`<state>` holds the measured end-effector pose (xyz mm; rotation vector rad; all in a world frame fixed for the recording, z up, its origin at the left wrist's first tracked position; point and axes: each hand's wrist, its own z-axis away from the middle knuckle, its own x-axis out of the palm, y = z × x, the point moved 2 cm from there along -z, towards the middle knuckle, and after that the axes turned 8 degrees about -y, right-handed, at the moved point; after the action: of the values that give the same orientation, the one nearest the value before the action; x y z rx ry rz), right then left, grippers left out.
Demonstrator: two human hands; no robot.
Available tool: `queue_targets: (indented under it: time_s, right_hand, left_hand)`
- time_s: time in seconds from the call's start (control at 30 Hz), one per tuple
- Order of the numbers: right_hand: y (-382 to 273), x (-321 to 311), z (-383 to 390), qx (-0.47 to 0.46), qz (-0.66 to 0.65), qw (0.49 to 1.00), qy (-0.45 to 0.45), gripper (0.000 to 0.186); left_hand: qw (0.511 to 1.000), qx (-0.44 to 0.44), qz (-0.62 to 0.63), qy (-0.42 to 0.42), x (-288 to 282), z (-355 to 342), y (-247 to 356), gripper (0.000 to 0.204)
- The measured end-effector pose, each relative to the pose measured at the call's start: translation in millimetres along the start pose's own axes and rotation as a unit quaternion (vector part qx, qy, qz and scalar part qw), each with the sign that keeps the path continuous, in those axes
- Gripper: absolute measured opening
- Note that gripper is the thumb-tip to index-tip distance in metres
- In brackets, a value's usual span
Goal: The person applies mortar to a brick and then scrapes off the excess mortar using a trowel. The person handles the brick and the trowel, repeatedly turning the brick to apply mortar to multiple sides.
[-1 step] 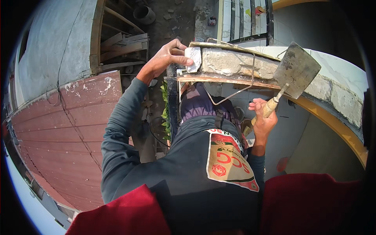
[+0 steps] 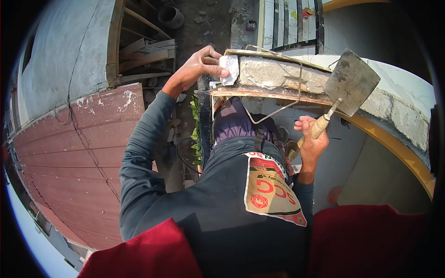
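At the left end of a narrow wall top, my left hand (image 2: 198, 68) grips a small whitish block piece (image 2: 229, 70), thumb on the near face and fingers behind. The piece stands against the end of a rough, pale masonry course (image 2: 269, 73). My right hand (image 2: 312, 142) is closed around the wooden handle of a trowel (image 2: 351, 83). The trowel's square, stained metal blade points up and to the right, over the right part of the wall. A far board (image 2: 287, 60) and a near wooden strip (image 2: 264, 94) line the course, with a bent metal rod (image 2: 299, 83) across them.
A black post and green leaves (image 2: 195, 134) are below my left hand. Reddish-brown metal sheeting (image 2: 79, 157) slopes at left, near stacked timber (image 2: 146, 55). A bucket (image 2: 170, 17) sits on the ground far below. A yellow-edged arch (image 2: 398, 155) curves at right.
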<state>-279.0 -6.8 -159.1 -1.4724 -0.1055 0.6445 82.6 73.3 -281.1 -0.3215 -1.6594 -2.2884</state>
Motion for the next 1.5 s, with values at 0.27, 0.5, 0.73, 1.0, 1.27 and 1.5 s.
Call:
queue_targets:
  time_s: [0.27,0.5,0.73,1.0,1.27,1.5]
  right_hand:
    - [-40.4,9.5,-3.9,0.011,0.015,0.998,-0.061,0.027]
    - [-66.4,38.2,-15.2,-0.03,0.121,0.985,-0.118,0.035]
    - [-69.4,18.7,-25.4,-0.028,0.118,0.992,-0.033,0.035]
    - [-63.0,-68.2,-11.4,-0.043,0.01,0.992,0.121,0.037]
    - [-56.5,-119.7,17.3,-0.085,-0.018,0.971,0.223,0.033]
    - [-36.2,-132.8,13.4,-0.066,0.073,0.964,0.248,0.041]
  left_hand:
    - [1.0,0.018,-0.012,0.01,0.8,1.8,-5.0,0.062]
    - [1.0,0.029,-0.003,0.011,10.2,7.4,-7.0,0.058]
    - [0.999,0.012,-0.024,-0.026,1.7,0.1,-14.8,0.076]
    - [0.99,-0.02,0.028,-0.137,-21.2,-23.4,-12.3,0.101]
    - [0.98,-0.047,0.091,-0.172,-43.1,-27.7,-27.7,0.099]
    - [0.982,-0.034,0.083,-0.168,-29.6,-27.4,-15.9,0.097]
